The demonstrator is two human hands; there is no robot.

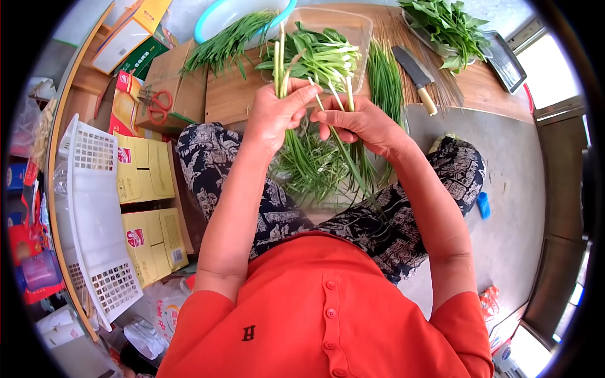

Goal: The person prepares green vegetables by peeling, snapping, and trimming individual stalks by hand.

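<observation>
Smooth grey floor (504, 164), bright window (547, 66)

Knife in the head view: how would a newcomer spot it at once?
Start at the wooden table, top of the view. Right of the long green bundle, the knife lies on thin brown stalks. Only it has a broad dark blade and pale handle.

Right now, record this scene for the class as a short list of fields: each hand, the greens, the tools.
Left hand: grips pale-stemmed stalks, stems up
Right hand: holds slender green stalks, leaves hanging down
Clear tray: holds leafy greens with pale stems
Blue-rimmed basin: long thin greens lie over its edge
Knife: right of a long green bundle
Scissors: red-handled, left of the basin's greens
</observation>
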